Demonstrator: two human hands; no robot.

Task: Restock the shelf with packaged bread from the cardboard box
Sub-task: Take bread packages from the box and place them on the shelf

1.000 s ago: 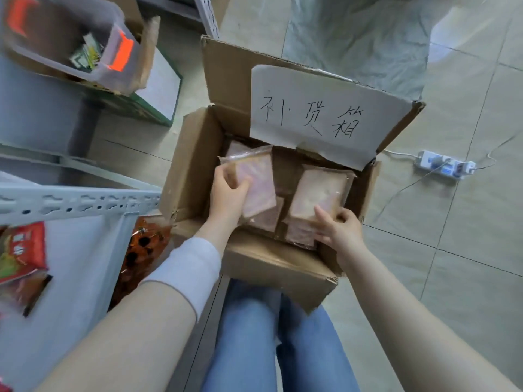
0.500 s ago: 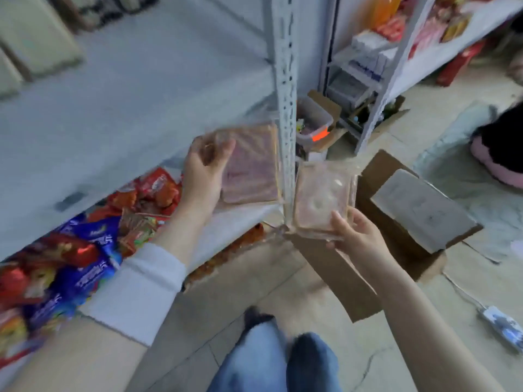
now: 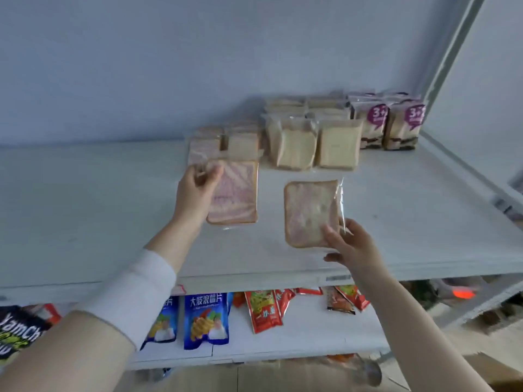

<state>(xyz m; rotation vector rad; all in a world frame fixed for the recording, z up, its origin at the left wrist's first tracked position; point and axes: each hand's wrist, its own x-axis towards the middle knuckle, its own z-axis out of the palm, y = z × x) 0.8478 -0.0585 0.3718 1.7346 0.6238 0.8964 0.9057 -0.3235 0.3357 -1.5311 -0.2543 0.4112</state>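
My left hand (image 3: 195, 193) grips a clear pack of pinkish sliced bread (image 3: 237, 193) by its top left corner, held over the white shelf (image 3: 99, 199). My right hand (image 3: 351, 244) pinches a second pack of pinkish bread (image 3: 310, 210) by its lower right corner, also above the shelf board. Behind them, several bread packs stand in rows: pinkish ones (image 3: 215, 142) at the left, pale ones (image 3: 317, 137) in the middle. The cardboard box is out of view.
Two purple-labelled packs (image 3: 387, 123) stand at the shelf's back right by the grey upright (image 3: 450, 58). The lower shelf holds blue snack bags (image 3: 205, 321) and red sachets (image 3: 264, 309). The left part of the upper shelf is bare board.
Both hands have lifted a bread pack each out of the box and carried them up over the upper shelf. The view has swung from the box to the shelf.
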